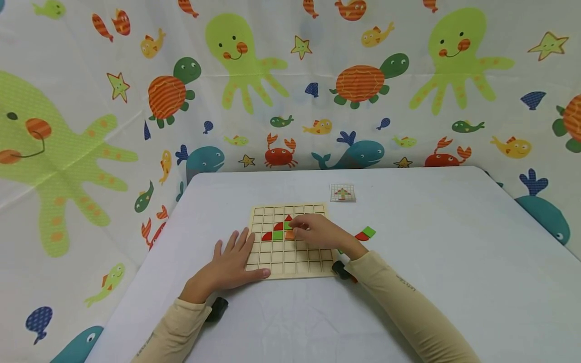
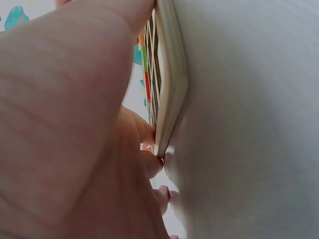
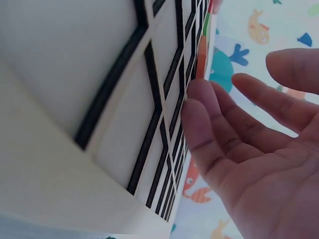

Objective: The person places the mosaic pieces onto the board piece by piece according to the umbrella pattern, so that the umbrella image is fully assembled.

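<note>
A wooden grid board (image 1: 290,269) lies flat on the white table. My left hand (image 1: 229,264) rests with spread fingers along its left side, thumb at the near edge. Over the board's middle, my right hand (image 1: 315,231) has its fingertips right at an orange piece (image 1: 289,235). In the right wrist view, the thumb stands apart from the fingers beside that orange piece (image 3: 201,57). Left of it sit a green square (image 1: 278,235) and a curved red piece (image 1: 268,236). One row up are another red piece (image 1: 279,226) and green square (image 1: 287,225), below a red triangle (image 1: 288,218).
A small pattern card (image 1: 342,192) lies beyond the board's far right corner. Loose red (image 1: 362,236) and green (image 1: 369,232) pieces lie to the right, with others partly hidden by my right wrist. A curtain with sea animals (image 1: 279,151) hangs behind the table.
</note>
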